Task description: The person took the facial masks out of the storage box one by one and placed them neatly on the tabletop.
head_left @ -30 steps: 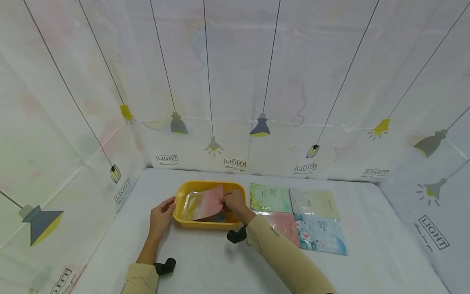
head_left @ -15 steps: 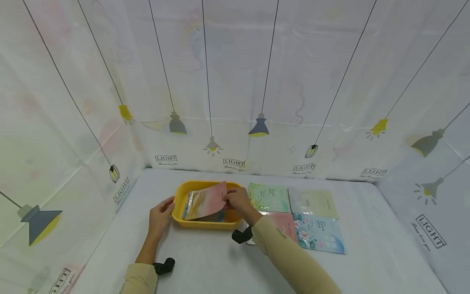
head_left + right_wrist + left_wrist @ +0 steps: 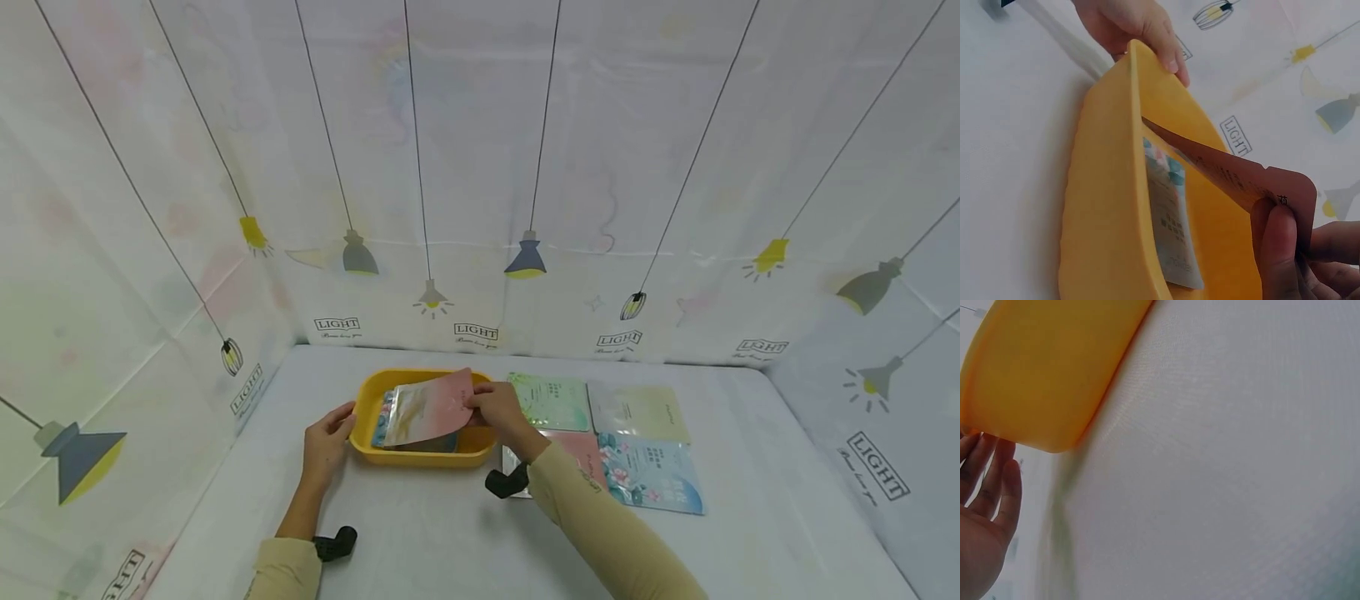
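Observation:
My right hand [image 3: 501, 408] pinches the right edge of a flat pink sachet [image 3: 431, 408] between thumb and fingers. The sachet slants over a yellow plastic basin [image 3: 405, 459], its right end raised. Beneath it, a blue floral sachet [image 3: 1172, 219] lies inside the basin, partly covered in the head view. My left hand [image 3: 327, 442] holds the basin's left end at the rim. In the left wrist view, fingers [image 3: 1007, 487] of that hand reach up against the basin's end wall.
Right of the basin, a green sachet [image 3: 551, 402], a pale yellow one [image 3: 647, 414], a pink one [image 3: 581, 454] and a blue floral one [image 3: 652, 473] lie flat on the white table [image 3: 420, 533]. My right forearm partly covers the pink one. A lamp-printed curtain [image 3: 480, 167] hangs behind.
My right hand has drawn the pink sachet rightward and slightly up, showing more of the blue floral sachet beneath. The left hand has stayed at the basin's rim.

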`<action>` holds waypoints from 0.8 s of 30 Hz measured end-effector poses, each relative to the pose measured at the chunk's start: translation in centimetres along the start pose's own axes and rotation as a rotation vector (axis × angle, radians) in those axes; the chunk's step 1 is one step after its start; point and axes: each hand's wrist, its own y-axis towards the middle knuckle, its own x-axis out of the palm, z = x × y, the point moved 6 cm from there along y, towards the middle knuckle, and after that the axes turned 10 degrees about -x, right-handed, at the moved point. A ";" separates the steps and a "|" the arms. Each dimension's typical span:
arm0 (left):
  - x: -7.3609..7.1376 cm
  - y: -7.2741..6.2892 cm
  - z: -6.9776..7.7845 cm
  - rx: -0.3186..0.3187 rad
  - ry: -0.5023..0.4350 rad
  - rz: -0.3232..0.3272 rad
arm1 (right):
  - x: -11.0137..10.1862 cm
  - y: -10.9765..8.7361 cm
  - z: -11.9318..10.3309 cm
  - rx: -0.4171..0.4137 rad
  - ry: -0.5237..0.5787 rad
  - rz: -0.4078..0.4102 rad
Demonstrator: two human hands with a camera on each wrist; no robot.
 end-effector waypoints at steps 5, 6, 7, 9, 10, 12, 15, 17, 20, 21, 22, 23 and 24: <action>0.1 -0.1 0.1 0.000 0.002 0.008 | -0.9 -0.1 0.0 -0.017 0.018 -0.004; 0.1 -0.1 0.1 -0.002 0.003 0.008 | -1.1 -0.1 0.0 -0.016 0.028 -0.004; 0.1 0.0 0.1 -0.008 -0.002 0.009 | -1.3 -0.2 0.0 -0.013 0.035 -0.006; 0.1 -0.1 0.1 -0.009 -0.005 0.006 | -1.7 -0.2 0.2 0.001 0.052 -0.006; 0.1 -0.1 0.1 -0.009 -0.004 0.004 | -1.9 -0.2 0.3 0.006 0.059 -0.008; 0.1 0.0 0.0 -0.011 -0.007 0.000 | -2.2 -0.3 0.4 0.015 0.079 -0.008; 0.0 0.0 0.0 -0.006 -0.007 -0.004 | -2.6 -0.5 0.5 0.021 0.114 -0.011; 0.0 0.1 -0.1 -0.006 -0.009 -0.003 | -2.8 -0.7 0.5 0.018 0.133 -0.014; -0.1 0.1 -0.3 -0.005 -0.007 0.000 | -3.1 -1.1 0.4 0.021 0.151 -0.019; -0.1 0.2 -0.3 -0.006 -0.009 0.000 | -3.2 -1.2 0.3 0.020 0.153 -0.019; -0.1 0.1 -0.2 -0.004 -0.006 -0.001 | -3.4 -1.4 0.2 0.019 0.154 -0.017; -0.1 0.1 -0.2 -0.004 -0.009 -0.003 | -3.6 -1.5 0.2 0.016 0.156 -0.016; 0.0 0.1 -0.2 -0.003 -0.009 -0.006 | -3.8 -1.7 0.2 0.019 0.163 -0.013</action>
